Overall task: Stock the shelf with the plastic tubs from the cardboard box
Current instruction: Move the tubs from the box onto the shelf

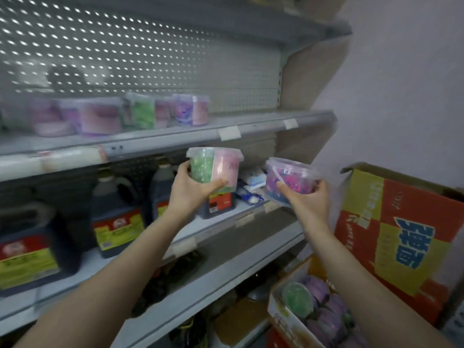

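My left hand [190, 189] grips a clear plastic tub with green and pink contents [216, 167], held upright just below the upper shelf [263, 126]. A tilted clear tub with purple and pink contents [291, 178] sits in the grip of my right hand [308, 202], to the right of the first. Several tubs [120, 114] stand in a blurred row on the left part of the upper shelf. At the bottom right, the open cardboard box [283, 320] holds more tubs with green and purple lids [313, 307].
Dark bottles with red and yellow labels [118, 209] fill the middle shelf, and small blue-white packets [253, 184] lie at its right end. A large red and yellow carton [391, 234] stands at the right against the wall. The upper shelf's right half is bare.
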